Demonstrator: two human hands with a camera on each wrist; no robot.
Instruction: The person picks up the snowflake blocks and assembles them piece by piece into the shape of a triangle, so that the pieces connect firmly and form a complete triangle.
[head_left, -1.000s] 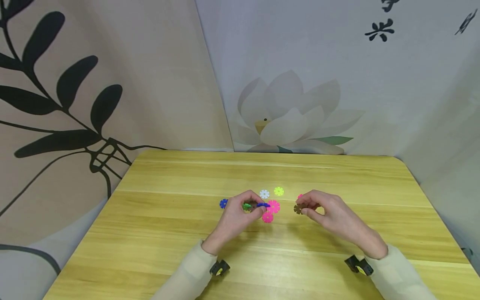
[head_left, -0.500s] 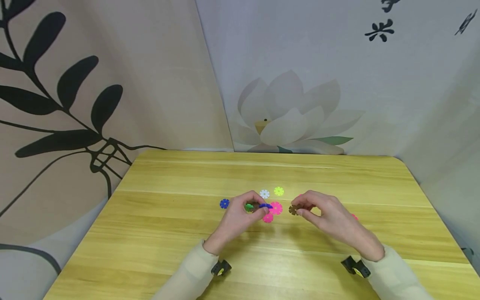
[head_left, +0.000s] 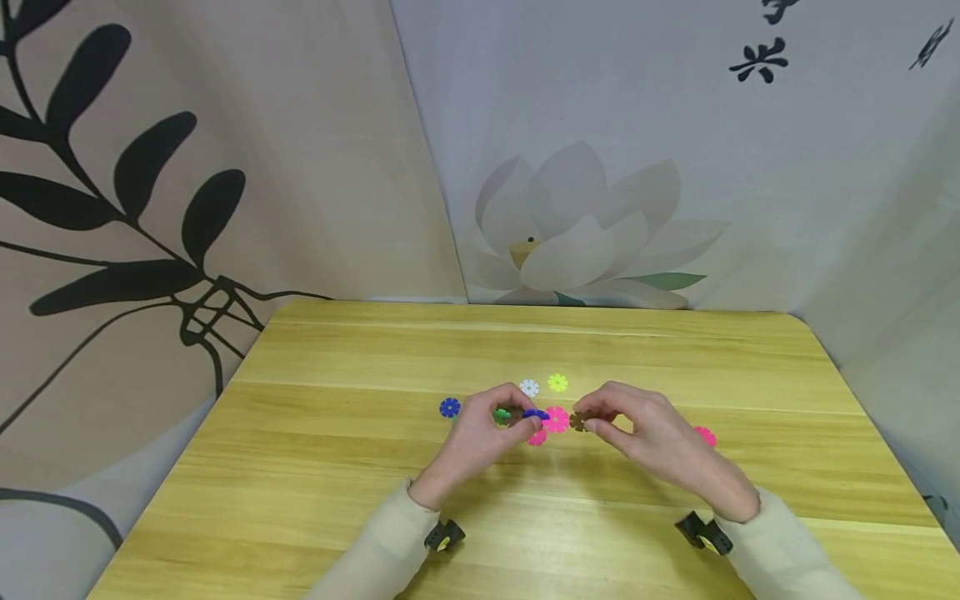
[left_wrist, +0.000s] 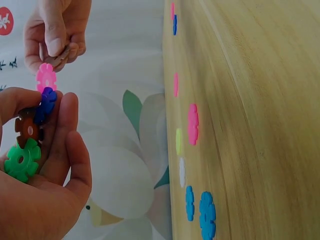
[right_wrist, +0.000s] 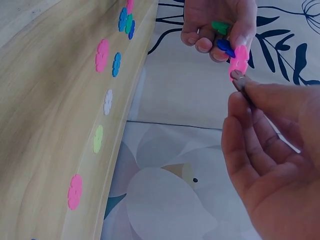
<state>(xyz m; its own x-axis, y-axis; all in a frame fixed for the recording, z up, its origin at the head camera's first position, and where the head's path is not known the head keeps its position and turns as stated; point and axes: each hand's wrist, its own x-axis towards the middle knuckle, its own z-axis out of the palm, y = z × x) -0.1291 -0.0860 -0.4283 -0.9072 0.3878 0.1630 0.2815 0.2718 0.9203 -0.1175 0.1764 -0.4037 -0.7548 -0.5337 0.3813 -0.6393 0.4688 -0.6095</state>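
Note:
My left hand (head_left: 480,437) pinches a short chain of notched plastic snowflake discs above the table. In the left wrist view the chain runs from a green disc (left_wrist: 22,161) through a brown disc (left_wrist: 27,129) and a blue disc (left_wrist: 47,103) to a pink disc (left_wrist: 46,77) at the far end. Between thumb and fingertips, my right hand (head_left: 648,425) holds a single brown disc (head_left: 580,421). Its edge is right at the outer rim of the pink disc, and the two overlap in the right wrist view. Fingers partly cover the blue disc.
Loose discs lie on the wooden table (head_left: 337,467): a blue one (head_left: 449,407) at the left, a white one (head_left: 529,388) and a yellow one (head_left: 557,382) behind the hands, a pink one (head_left: 706,436) by the right wrist. A printed curtain (head_left: 300,167) stands behind.
My right hand has moved left with the brown disc, up to the pink end of the chain. My left hand has shifted slightly right. A pink disc on the right has come into view.

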